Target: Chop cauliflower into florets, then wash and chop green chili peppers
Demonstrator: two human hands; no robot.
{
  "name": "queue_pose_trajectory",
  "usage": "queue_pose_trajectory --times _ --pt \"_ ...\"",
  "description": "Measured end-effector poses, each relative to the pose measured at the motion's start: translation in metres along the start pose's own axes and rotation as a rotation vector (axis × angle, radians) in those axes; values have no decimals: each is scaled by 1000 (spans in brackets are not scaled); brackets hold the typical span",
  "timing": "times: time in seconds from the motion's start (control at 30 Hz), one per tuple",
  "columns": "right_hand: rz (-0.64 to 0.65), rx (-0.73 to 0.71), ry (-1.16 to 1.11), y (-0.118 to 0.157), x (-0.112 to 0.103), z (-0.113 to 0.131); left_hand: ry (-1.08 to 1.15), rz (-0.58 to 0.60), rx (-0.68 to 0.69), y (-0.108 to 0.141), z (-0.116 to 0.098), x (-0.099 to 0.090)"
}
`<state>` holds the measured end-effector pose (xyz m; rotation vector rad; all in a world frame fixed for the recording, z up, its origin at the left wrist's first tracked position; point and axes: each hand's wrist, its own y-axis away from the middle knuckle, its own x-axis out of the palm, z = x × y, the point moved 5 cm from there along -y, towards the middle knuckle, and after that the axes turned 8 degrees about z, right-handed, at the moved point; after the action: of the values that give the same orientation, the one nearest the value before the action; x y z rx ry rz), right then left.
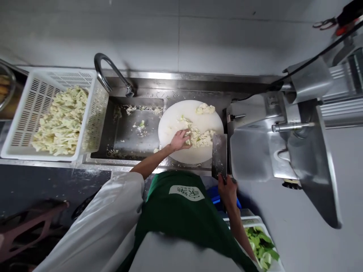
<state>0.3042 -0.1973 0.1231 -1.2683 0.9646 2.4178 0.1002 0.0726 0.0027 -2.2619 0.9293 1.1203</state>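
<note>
Cleaver (219,153) and loose cauliflower pieces (200,138) at a round white chopping board (172,121). The cleaver lies over the board's right margin; the pieces form a band across its middle, with a larger cauliflower chunk (205,109) apart on the far side. Likely faults: fingertips left straight or ahead of the blade could be cut if it swings left; a broad sweep could push pieces over the rim; a drift rightward could knock the blade against the slicing machine (251,151) just beside it. Orientation: the cleaver's long axis runs away from the body, blade end toward the wall, handle toward the apron. Hands: the right hand (228,192) is closed around the handle; the left hand (179,141) rests with bent fingers at the pieces' left end, and whether it pinches one cannot be told. Farther left: the sink (133,139), then a white basket (38,155) holding cut cauliflower.
</note>
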Motion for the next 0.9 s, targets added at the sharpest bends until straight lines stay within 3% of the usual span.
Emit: queue_pose_trajectory --times 0.1,0.2,0.3,0.43,0.6,0.73,0.83,0.9 --pt "10 14 -28 -5 0 -4 73 -103 -61 -8 14 -12" --pt "12 8 -39 -11 -4 -5 36 -110 -67 -28 21 -33" --pt "11 -15 -46 -15 -7 -6 -77 20 -64 -54 25 -48" --pt "7 -36 -50 -17 -9 -8 -161 156 -25 -70 29 -51" --pt "6 -12 -72 -15 -6 -10 -55 158 55 -66 28 -51" --pt "13 29 -80 -15 -3 -12 -42 142 -56 -88 33 -69" --pt "2 22 -70 -15 -3 -13 -60 335 -11 -102 37 -75" --pt "-10 12 -70 -15 -3 -13 -104 416 71 -92 35 -73"
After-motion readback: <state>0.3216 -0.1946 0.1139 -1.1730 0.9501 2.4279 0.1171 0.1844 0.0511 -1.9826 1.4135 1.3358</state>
